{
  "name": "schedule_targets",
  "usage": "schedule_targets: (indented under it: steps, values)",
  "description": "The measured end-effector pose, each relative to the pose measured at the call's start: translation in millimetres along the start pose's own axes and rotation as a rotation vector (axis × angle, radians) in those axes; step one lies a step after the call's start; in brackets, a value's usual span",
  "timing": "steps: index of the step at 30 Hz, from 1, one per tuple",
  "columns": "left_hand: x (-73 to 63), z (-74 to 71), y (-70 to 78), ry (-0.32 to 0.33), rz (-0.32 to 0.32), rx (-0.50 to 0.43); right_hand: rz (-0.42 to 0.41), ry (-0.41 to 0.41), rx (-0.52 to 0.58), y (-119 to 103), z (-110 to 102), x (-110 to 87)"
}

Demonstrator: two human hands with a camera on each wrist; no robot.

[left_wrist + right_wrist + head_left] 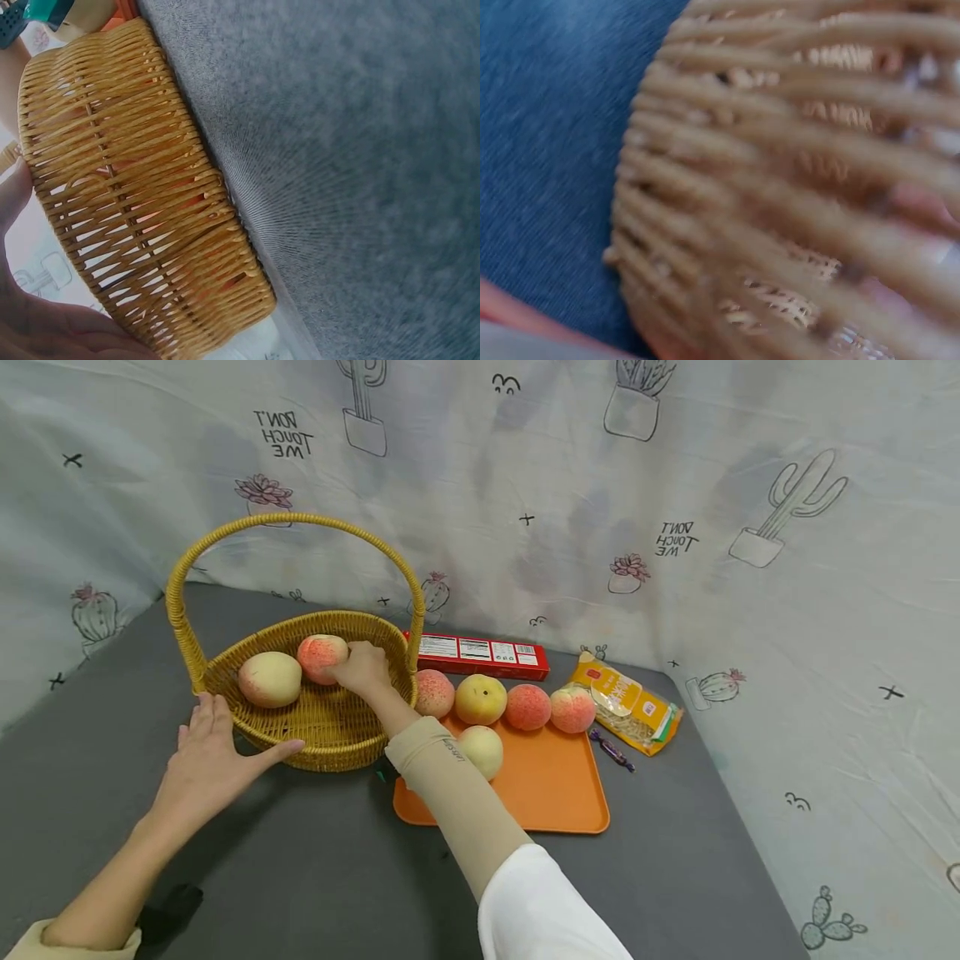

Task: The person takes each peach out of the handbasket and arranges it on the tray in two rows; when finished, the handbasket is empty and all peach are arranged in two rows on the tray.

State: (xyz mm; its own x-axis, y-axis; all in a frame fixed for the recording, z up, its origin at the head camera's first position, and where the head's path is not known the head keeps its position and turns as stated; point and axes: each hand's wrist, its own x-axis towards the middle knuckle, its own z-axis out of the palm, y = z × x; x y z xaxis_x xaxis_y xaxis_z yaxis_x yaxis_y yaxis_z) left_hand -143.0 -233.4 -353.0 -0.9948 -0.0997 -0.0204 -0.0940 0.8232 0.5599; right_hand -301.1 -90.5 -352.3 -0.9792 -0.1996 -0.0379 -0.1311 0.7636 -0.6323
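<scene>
A yellow wicker basket with a tall arched handle stands on the grey table, left of centre. Inside it, a pale peach lies beside a pink-red peach. My right hand reaches over the rim and holds the pink-red one from its right side. My left hand rests against the basket's near left side, fingers straight and thumb spread along the rim. The left wrist view has the woven wall close up, with that thumb at its edge. Blurred weave fills most of the right wrist view.
Right of the basket lies an orange tray with several peaches, among them a yellow peach and a pale one beside my sleeve. Behind are a red box and an orange snack bag; a purple wrapped candy lies nearby.
</scene>
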Motion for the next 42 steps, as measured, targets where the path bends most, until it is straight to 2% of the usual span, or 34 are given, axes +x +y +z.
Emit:
schedule_targets:
  steps: [5,9,11,13,17,21,24,31,34,38,42]
  values:
    - [-0.8,-2.7,-1.4,-0.008,0.001,0.009,0.042,-0.072,0.125,-9,5,-0.5]
    - [-1.4,-3.6,-1.8,-0.003,-0.001,0.012,-0.023,-0.144,0.142,-15,6,0.6]
    - [-2.1,-3.8,-2.2,-0.002,-0.002,0.013,-0.024,-0.156,0.140,-18,6,0.8]
    - [-3.0,-3.8,-1.8,-0.002,-0.003,0.013,0.016,-0.145,0.129,-22,6,0.9]
    - [-4.5,-4.0,0.6,0.007,0.001,0.006,0.153,-0.098,0.118,-29,7,1.8]
    - [-5.4,-5.2,2.2,0.023,0.002,0.006,0.198,-0.089,0.069,-30,9,3.5]
    - [-6.7,-6.5,1.8,0.021,-0.003,0.011,0.167,-0.079,0.028,-28,9,4.2]
    - [-7.1,-6.0,5.6,0.012,0.005,-0.001,0.097,0.002,0.067,-18,2,3.0]
    - [-7.1,-6.4,7.1,0.015,0.004,-0.005,0.042,0.015,0.026,-15,-4,2.6]
    - [-7.0,-8.1,7.1,0.014,-0.005,-0.010,-0.010,0.013,-0.018,-15,-14,2.6]
    - [-6.8,-9.5,4.7,0.012,-0.009,-0.003,-0.057,-0.023,-0.006,-19,-25,-0.1]
